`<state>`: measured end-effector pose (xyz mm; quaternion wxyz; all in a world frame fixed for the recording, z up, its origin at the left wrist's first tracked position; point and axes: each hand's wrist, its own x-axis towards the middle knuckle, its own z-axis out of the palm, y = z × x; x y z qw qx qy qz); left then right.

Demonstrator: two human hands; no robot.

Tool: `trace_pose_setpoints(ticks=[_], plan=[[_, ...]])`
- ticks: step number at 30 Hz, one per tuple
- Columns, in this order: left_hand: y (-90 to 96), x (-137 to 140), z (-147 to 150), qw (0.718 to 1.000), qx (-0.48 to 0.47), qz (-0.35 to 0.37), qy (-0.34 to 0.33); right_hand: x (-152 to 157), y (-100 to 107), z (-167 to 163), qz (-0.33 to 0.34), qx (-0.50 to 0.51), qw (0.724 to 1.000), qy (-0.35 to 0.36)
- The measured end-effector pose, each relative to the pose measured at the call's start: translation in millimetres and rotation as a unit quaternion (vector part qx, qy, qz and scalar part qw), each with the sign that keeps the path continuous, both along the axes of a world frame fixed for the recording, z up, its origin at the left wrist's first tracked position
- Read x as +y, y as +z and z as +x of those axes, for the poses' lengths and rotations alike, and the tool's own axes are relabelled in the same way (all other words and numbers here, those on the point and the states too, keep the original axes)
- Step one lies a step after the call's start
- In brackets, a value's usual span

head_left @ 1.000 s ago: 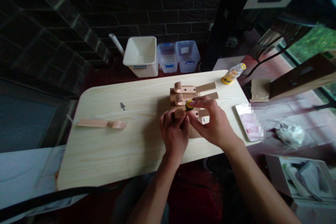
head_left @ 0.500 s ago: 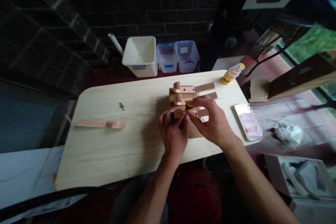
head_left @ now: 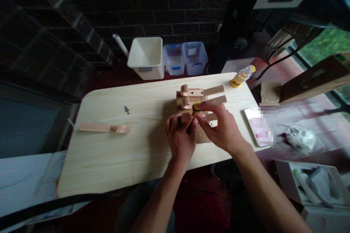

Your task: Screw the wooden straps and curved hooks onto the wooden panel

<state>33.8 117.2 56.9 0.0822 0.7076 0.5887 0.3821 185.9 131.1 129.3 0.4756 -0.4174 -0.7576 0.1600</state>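
My right hand [head_left: 218, 125] pinches a stubby yellow-and-black screwdriver [head_left: 196, 109] between thumb and fingers, upright over a wooden assembly [head_left: 179, 99]. The tool's lower end is hidden by my fingertips. Against the near-left side of the assembly, my left hand [head_left: 181, 136] is closed, thumb and fingers around the nearest hook-ended wooden strip [head_left: 186, 117]. Two similar strips lie across the assembly farther back, the farthest strip [head_left: 195, 92] with two dark holes or screw heads. A single loose strip [head_left: 105, 128] lies at the table's left, with a few dark screws [head_left: 127, 110] behind it.
A clear bottle-shaped container with yellow ends [head_left: 242, 76] is at the table's back right corner. A phone [head_left: 258, 127] lies at the right edge. Beyond the table [head_left: 123, 164] stand a white bin [head_left: 144, 52] and two clear plastic boxes [head_left: 186, 58]. An open carton [head_left: 314, 185] sits lower right.
The screwdriver handle has turned and tilted slightly in my right fingers, showing more yellow. My left hand stays in place on the wooden strip.
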Motion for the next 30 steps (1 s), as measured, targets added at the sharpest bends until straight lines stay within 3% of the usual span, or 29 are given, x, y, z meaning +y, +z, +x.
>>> trace_pose_setpoints(ticks=[12,22,30], plan=[[-1.3,-0.3,0.9,1.000,-0.005,0.006,0.007,-2.1,1.5,-3.4,0.003,0.000,1.000,0.029],[-1.1,-0.7,0.0,1.000,-0.008,-0.005,0.008,2.0,0.6,-3.3,0.001,0.000,1.000,-0.001],[-0.6,-0.9,0.2,1.000,-0.011,0.001,0.007,-1.6,4.8,-3.2,-0.001,-0.005,1.000,0.018]])
